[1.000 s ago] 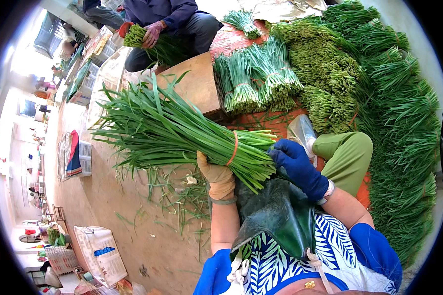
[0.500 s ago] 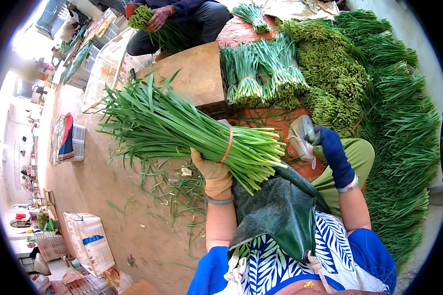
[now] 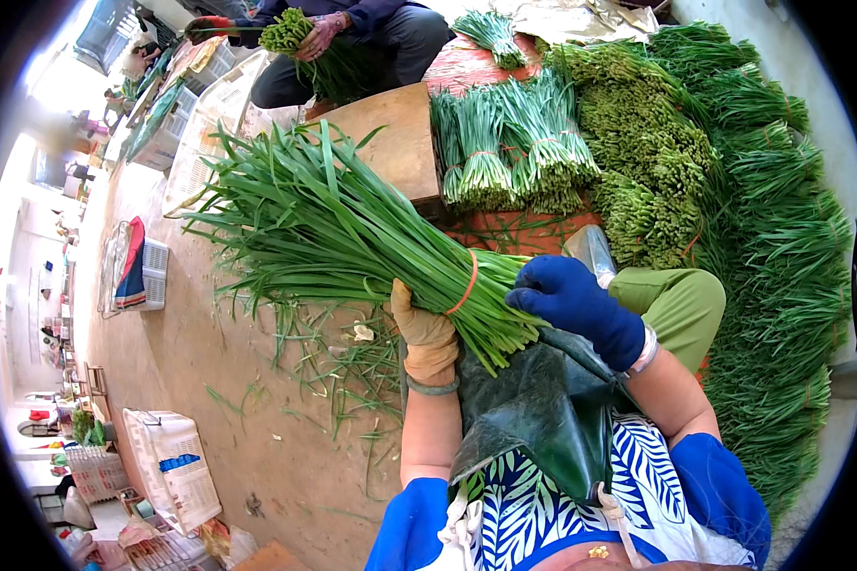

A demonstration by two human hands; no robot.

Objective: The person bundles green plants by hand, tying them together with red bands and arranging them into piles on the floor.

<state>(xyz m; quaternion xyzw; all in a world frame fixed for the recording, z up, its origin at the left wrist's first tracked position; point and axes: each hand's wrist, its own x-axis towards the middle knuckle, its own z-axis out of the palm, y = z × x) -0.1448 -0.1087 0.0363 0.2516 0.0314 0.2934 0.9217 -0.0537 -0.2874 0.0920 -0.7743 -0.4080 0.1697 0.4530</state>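
A large bunch of garlic chives (image 3: 352, 224) lies slanted across my lap, leaves to the far left and pale cut ends to the right. An orange band (image 3: 468, 285) circles it near those ends. My left hand (image 3: 425, 331), in a tan glove, grips the bunch from below, just left of the band; some fingers are hidden behind it. My right hand (image 3: 583, 310), in a dark blue glove, is closed at the cut ends, fingertips curled against the stems. Below the bunch is a dark green apron (image 3: 533, 409) over my lap.
Tied chive bunches (image 3: 533, 133) lie on orange sheeting beside a wooden board (image 3: 376, 138). Heaped bunches (image 3: 771, 276) line the right wall. Across from me, a co-worker's gloved hand (image 3: 322, 36) holds another bunch. Crates (image 3: 148, 271) and loose leaves (image 3: 338, 376) are on the floor at left.
My right hand has moved left from beside my knee onto the cut ends. The bunch has shifted slightly right with my left hand. The co-worker's other hand has swung out left.
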